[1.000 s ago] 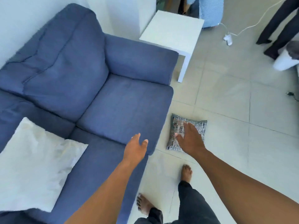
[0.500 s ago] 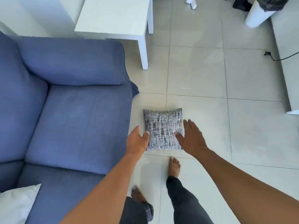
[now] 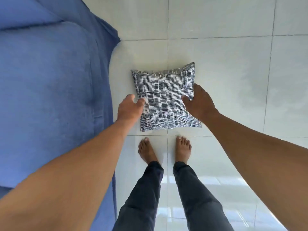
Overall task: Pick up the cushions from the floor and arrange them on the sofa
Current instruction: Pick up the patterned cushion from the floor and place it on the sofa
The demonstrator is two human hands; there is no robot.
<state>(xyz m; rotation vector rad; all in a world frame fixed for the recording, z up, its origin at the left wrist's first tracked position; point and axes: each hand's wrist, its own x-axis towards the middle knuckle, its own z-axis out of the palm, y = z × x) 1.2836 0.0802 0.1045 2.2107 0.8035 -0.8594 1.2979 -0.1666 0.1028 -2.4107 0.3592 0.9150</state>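
A small square cushion (image 3: pixel 164 97) with a dark blue and white dash pattern lies flat on the pale tiled floor, just in front of my bare feet. My left hand (image 3: pixel 130 108) touches its left edge, thumb on top. My right hand (image 3: pixel 200 103) grips its right edge, thumb pressed on the fabric and fingers along the side. The blue sofa (image 3: pixel 50 90) fills the left side, its seat edge a short way left of the cushion.
My two bare feet (image 3: pixel 164 150) and dark trouser legs stand directly below the cushion. Glossy white floor tiles (image 3: pixel 233 64) stretch to the right and beyond the cushion. Only the sofa's seat and front corner show.
I have stepped up and bent over the cushion. Both hands have closed in from beside it onto its left and right edges. The white table and white cushion have left the view.
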